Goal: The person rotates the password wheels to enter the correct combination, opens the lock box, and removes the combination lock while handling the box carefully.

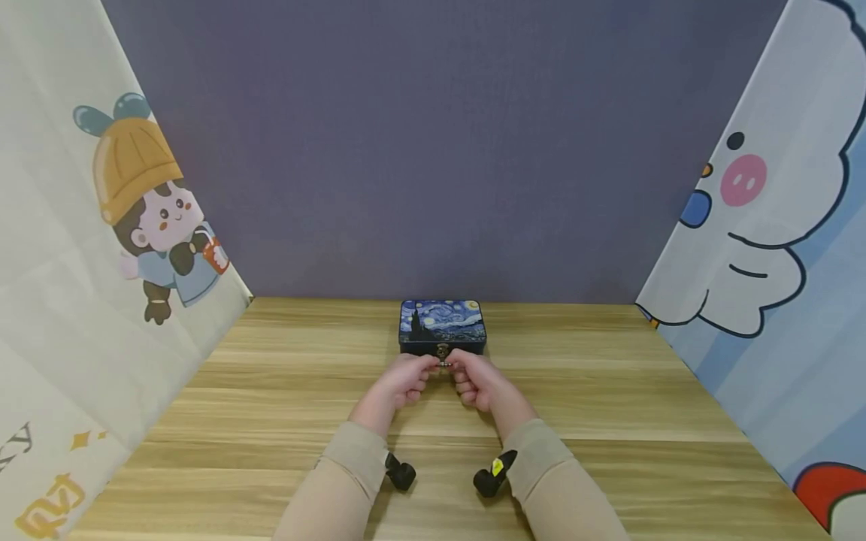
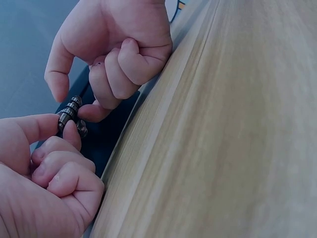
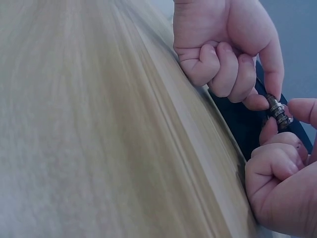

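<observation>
A small metal combination padlock point(image 2: 69, 113) with ringed dials hangs at the front of a dark tin box point(image 1: 443, 323), whose lid bears a swirling blue night-sky picture. At the padlock's left end, my left hand point(image 1: 408, 377) pinches it between thumb and forefinger. My right hand point(image 1: 479, 379) has its thumb and forefinger curled round the other end. In the left wrist view one of those two tips stands slightly off the metal, while the other is against or very near it. The remaining fingers of both hands are folded into the palms. Above the padlock sits the box's metal clasp point(image 1: 443, 350).
The box stands near the back edge of a wood-grain table point(image 1: 271, 421). Behind it rises a dark grey-purple panel point(image 1: 440, 150). Cloths with cartoon prints, a child figure point(image 1: 162, 210) at left and a white animal point(image 1: 778, 210) at right, flank the table.
</observation>
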A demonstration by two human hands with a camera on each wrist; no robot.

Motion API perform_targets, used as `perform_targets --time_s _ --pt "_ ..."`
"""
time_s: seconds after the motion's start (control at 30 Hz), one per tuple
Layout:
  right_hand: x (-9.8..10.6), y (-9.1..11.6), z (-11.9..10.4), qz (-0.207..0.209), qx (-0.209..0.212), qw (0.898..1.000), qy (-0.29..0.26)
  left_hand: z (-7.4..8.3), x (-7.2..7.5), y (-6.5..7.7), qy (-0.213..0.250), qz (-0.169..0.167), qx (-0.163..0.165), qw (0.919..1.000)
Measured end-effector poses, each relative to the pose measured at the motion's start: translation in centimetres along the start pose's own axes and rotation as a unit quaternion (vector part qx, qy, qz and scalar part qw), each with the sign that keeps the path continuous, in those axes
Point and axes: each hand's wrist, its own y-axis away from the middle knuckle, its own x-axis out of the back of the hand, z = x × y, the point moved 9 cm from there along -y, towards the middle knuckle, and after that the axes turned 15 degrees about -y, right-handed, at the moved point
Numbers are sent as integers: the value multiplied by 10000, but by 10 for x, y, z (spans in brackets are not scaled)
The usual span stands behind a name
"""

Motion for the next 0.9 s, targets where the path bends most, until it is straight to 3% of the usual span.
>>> perform_targets --time_s 0.9 --pt "1 -1 -1 293 136 9994 133 1 -3 2 175 -62 49 9998"
